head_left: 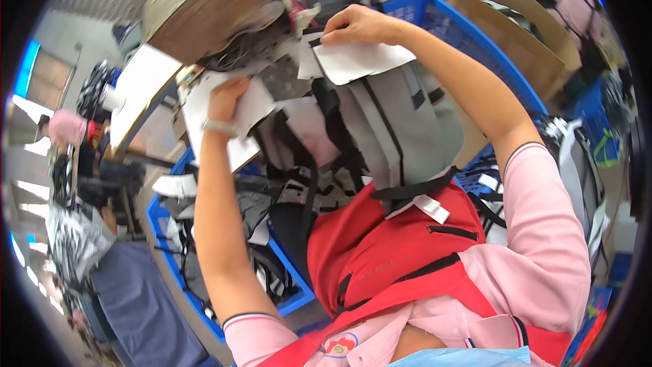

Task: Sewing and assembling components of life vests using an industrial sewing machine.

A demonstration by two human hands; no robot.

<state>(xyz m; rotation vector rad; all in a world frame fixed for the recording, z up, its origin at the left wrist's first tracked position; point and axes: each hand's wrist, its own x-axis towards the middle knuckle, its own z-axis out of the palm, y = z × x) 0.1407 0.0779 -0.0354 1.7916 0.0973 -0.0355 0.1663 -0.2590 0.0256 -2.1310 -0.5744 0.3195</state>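
My right hand (363,26) pinches the upper edge of a white flap (360,62) with a dark strip along it. From the flap hangs a grey fabric piece (390,122) with black straps, perhaps part of a bag, reaching down toward my red apron (394,238). My left hand (228,98) lies against a white sheet-like piece (255,107), its fingers curled; what they grip is hidden. Between the hands hangs more grey and pale fabric (309,129) with a loose black strap (314,187).
A blue crate (299,299) of black and grey pieces stands below my left arm. Another blue crate (485,41) is beyond my right arm, beside a cardboard box (564,61). Ahead is a brown, box-shaped object (217,7). At far left is a person in pink (66,129).
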